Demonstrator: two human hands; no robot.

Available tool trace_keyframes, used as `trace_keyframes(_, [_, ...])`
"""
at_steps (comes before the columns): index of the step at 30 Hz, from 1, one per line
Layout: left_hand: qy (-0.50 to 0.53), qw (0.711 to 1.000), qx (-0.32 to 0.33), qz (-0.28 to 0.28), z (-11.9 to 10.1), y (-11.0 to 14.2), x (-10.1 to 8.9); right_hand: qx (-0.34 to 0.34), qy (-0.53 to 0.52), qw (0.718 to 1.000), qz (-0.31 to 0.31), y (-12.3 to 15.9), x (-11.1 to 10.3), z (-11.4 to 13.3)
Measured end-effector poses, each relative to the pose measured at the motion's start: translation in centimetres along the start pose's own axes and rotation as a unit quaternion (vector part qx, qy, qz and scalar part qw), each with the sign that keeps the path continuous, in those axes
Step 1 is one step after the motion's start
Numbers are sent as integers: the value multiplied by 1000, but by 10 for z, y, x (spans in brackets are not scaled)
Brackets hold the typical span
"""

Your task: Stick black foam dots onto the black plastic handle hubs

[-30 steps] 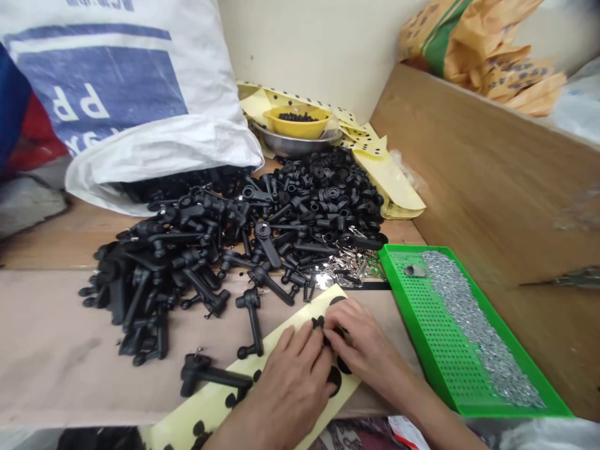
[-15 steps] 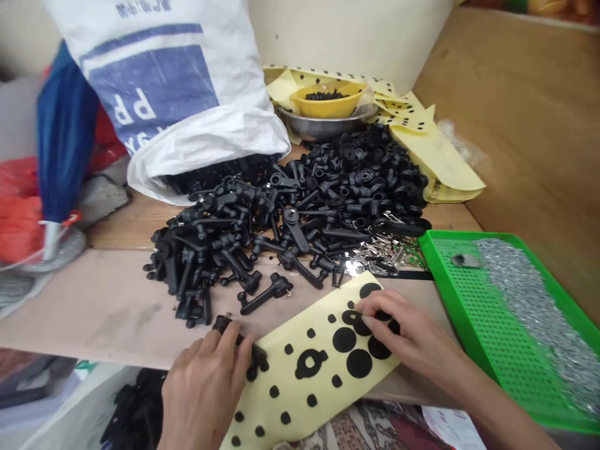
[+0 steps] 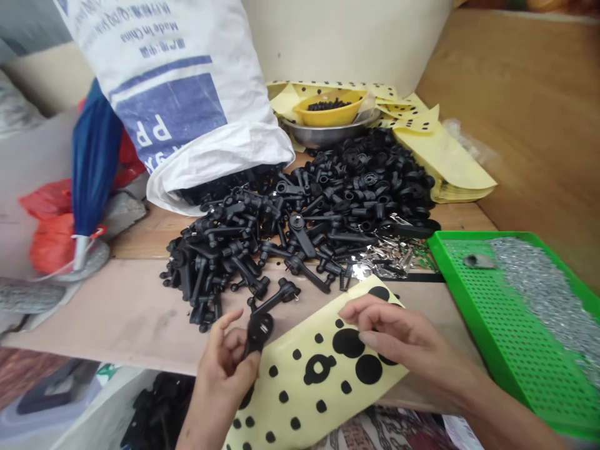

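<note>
My left hand (image 3: 227, 369) grips a black plastic arm piece (image 3: 260, 328) between thumb and fingers, its round end turned up. Under both hands lies a yellow backing sheet (image 3: 304, 406) bearing black round stickers, small dots and one ring-shaped sticker (image 3: 319, 369). My right hand (image 3: 389, 325) is over the sheet's upper right part, thumb and fingers drawn together. A dark round sticker (image 3: 347, 343) shows at its thumb tip and seems to be held there, overlapping another circle. The fingertips partly hide the stickers behind them.
A heap of black plastic parts (image 3: 300, 231) spreads from a white sack (image 3: 187, 81). Small metal clips (image 3: 394, 253) lie beside it. On the right stands a green tray (image 3: 473, 312) with silvery pieces. Behind are a yellow bowl (image 3: 328, 115), a steel bowl and stacked yellow sheets (image 3: 459, 169).
My left hand has lifted and turned the black arm piece so its round end faces up. My right hand has shifted slightly left over the stickers. The whole view has moved a little.
</note>
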State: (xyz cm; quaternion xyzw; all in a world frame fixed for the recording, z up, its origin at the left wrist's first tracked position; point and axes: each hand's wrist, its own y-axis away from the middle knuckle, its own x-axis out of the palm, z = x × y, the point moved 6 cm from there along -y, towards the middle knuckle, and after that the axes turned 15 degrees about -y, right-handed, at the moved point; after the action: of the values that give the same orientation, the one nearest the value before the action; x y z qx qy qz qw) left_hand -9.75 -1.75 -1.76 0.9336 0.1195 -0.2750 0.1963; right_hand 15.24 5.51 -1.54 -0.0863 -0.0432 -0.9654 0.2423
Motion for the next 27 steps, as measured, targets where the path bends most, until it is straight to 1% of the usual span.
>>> trace_keyframes(2, [90,991,-28,96,-16,2,27,26,-59,998,10,-4,7,0])
trace_keyframes(4, [133,975,-50,172,-30,2,54,42,-90,995,10,-7,10,0])
trace_keyframes(6, [148,962,-64,221,-40,-1,76,47,-101,994,4,-8,11,0])
trace_keyframes(7, [146,959,-65,236,-43,-3,85,50,-103,993,0,-8,10,-1])
trace_keyframes(10, [138,951,-44,272,-49,-9,102,58,-110,992,-22,-7,4,-4])
trace_keyframes(12, [133,942,-26,306,-51,-10,107,65,-126,989,-35,-5,0,-7])
trace_keyframes(14, [133,931,-29,339,-50,-9,109,69,-141,987,-40,-4,-3,-8])
trace_keyframes(15, [138,929,-36,342,-49,-9,107,69,-145,986,-44,-3,-5,-8])
trace_keyframes(16, [146,931,-43,332,-47,-11,104,66,-146,986,-51,-3,-7,-7])
trace_keyframes(19, [152,957,-43,242,-44,-20,91,55,-141,986,-72,0,-14,-4])
trace_keyframes(20, [146,964,-38,217,-43,-23,87,55,-137,987,-71,0,-15,-3])
trace_keyframes(21, [137,968,-34,206,-43,-25,86,55,-132,987,-68,0,-15,-4])
trace_keyframes(22, [128,969,-30,208,-43,-25,86,56,-127,988,-63,0,-14,-4])
trace_keyframes(27, [80,963,-21,258,-49,-22,93,52,-118,990,-53,-5,-9,-11])
